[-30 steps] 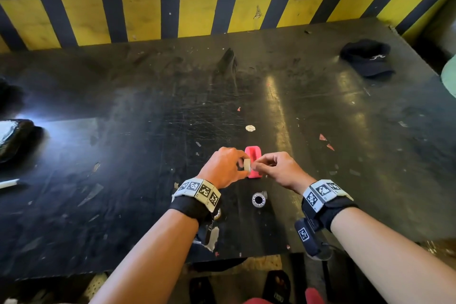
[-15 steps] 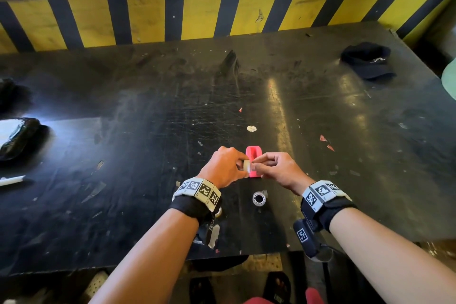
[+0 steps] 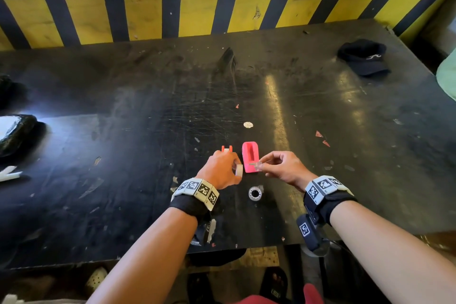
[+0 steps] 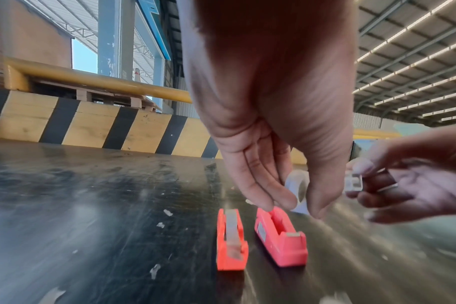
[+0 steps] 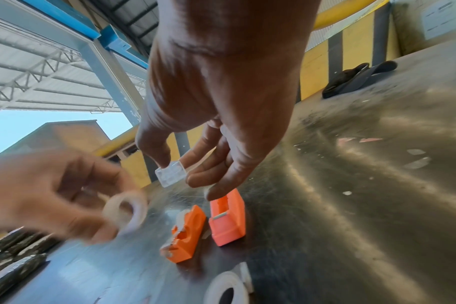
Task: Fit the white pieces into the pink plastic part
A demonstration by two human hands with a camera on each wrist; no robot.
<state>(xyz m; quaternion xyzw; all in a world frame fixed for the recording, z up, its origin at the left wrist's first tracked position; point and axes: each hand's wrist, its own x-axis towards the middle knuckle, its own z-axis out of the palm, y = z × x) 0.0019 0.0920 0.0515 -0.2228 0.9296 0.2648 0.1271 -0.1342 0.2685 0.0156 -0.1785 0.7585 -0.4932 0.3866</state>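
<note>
Two small tape dispensers sit side by side near the front edge of the black table (image 3: 123, 180), about mid-width. The pink-red dispenser (image 3: 250, 157) is empty: its open well shows no roll, and the cutter blade sits at the end twd the person. The orange dispenser (image 4: 230, 244), just to its left, has a tape roll seated in it w/ a strip of tape running over the top; in the head view the left hand hides most of it.

Left hand (image 3: 220, 170) hovers just above the table, directly beside the pink-red dispenser, thumb and fingers clamped on a small tape roll (image 3: 238, 170). The roll is a whitish, translucent ring w/ an open core, blurred in the right wrist view. Right hand (image 3: 283, 168), just to the right of the same dispenser, pinches a small clear plastic piece (image 5: 171, 173) btwn thumb and fingers: flat, rectangular, see-through. Hands are near each other but apart.

Another tape roll (image 3: 255, 192) lies on its side on the table btwn the two wrists, closer to the front edge. A black cap (image 3: 362, 57) lies at the far right corner. A black bundle (image 3: 14, 133) sits at the left edge.
</note>
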